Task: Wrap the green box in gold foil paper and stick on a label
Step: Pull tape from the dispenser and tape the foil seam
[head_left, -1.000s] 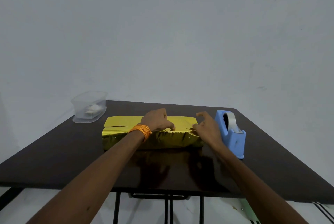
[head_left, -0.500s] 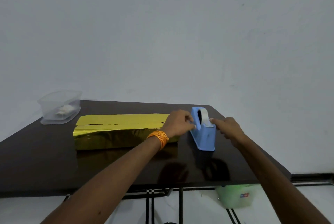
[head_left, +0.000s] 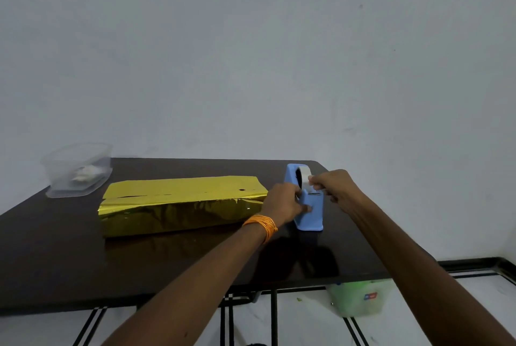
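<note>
Both forearms reach forward over the dark table point(head_left: 55, 248) and meet at its right side. The left hand point(head_left: 282, 203), with an orange thread band point(head_left: 261, 224) on its wrist, comes in from the lower left. Its fingers curl round the left side of the blue tape dispenser point(head_left: 310, 214), and one fingertip lies on the near face, so it grasps the dispenser firmly.

The right hand point(head_left: 337, 189) reaches in from the lower right, knuckles up. Its thumb and forefinger pinch the loose end of the white tape point(head_left: 305, 176) at the top of the dispenser, and the other fingers are curled behind.

The gold-wrapped box point(head_left: 181, 203) lies lengthwise on the table just left of the dispenser. Foil covers its top and near side, a seam runs along the top, and the left hand hides its right end.

A clear plastic tub point(head_left: 76, 169) stands at the far left corner, well apart from the box, with small white pieces inside that are too blurred to name.

Below the table's right edge sits a pale green container point(head_left: 360, 299) with a small blue and red sticker whose writing cannot be read.
</note>
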{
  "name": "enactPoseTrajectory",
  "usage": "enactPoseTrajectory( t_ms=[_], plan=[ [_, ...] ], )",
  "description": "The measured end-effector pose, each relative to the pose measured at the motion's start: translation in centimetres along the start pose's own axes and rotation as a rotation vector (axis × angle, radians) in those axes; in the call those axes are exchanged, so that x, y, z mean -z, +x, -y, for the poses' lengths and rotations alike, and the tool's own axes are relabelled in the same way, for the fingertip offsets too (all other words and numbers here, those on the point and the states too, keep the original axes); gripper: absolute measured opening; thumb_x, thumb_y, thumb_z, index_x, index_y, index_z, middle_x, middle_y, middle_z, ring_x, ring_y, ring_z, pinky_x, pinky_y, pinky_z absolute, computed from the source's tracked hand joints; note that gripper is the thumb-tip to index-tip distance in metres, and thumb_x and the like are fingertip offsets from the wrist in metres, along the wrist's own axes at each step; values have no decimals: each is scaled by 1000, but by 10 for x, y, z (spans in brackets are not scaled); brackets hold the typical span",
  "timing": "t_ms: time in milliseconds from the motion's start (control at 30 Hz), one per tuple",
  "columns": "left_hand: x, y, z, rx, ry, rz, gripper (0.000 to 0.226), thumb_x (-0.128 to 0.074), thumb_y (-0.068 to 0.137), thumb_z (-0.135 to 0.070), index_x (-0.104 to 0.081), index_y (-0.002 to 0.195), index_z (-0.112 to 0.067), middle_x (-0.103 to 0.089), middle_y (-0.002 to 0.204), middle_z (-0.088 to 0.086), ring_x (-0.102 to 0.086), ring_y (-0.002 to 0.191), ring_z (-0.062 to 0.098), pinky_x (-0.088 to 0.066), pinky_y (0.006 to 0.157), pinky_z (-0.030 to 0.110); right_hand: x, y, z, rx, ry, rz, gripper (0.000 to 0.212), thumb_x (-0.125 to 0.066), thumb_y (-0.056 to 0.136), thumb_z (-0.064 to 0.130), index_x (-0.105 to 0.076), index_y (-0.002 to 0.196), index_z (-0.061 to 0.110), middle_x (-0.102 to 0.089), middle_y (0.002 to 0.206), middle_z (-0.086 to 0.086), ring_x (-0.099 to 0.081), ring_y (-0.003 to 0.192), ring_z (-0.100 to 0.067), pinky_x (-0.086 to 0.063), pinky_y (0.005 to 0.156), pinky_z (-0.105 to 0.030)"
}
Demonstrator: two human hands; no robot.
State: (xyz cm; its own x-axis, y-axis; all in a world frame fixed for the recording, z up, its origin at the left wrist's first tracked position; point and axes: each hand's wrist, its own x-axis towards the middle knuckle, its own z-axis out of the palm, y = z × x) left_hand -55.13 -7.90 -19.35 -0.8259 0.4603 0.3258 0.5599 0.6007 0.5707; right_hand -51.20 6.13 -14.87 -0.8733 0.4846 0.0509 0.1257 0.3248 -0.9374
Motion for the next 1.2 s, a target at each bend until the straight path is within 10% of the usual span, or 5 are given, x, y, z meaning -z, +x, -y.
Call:
enactPoseTrajectory(
  t_ms=[733,1000,1200],
  plan=[
    [-5,-1,-2,-6,6,-64,46,-80,79,-36,-69,115,-10,-70,111,11,-66,98,27,-55,84,36,2,-41,-42,39,161,-52,28,-76,85,14,-70,77,-11,-49,52,-9,-34,43,-13,-29,45,-25],
    [-7,-1,0,-12,5,-59,49,-79,79,-41,-69,116,-9,-70,113,11,-66,98,26,-51,79,32,7,-44,-48,208,-475,-154,47,-74,83,16,-48,44,15,-44,42,6,-38,40,-9,-31,44,-22],
    [3,-10,1,-61,96,-59,46,-79,79,-31,-67,119,-10,-72,106,12,-67,98,28,-55,84,36,16,-61,-45,391,-503,-200,26,-69,90,23,-68,68,9,-57,54,1,-54,53,-14,-38,50,-24]
  ],
)
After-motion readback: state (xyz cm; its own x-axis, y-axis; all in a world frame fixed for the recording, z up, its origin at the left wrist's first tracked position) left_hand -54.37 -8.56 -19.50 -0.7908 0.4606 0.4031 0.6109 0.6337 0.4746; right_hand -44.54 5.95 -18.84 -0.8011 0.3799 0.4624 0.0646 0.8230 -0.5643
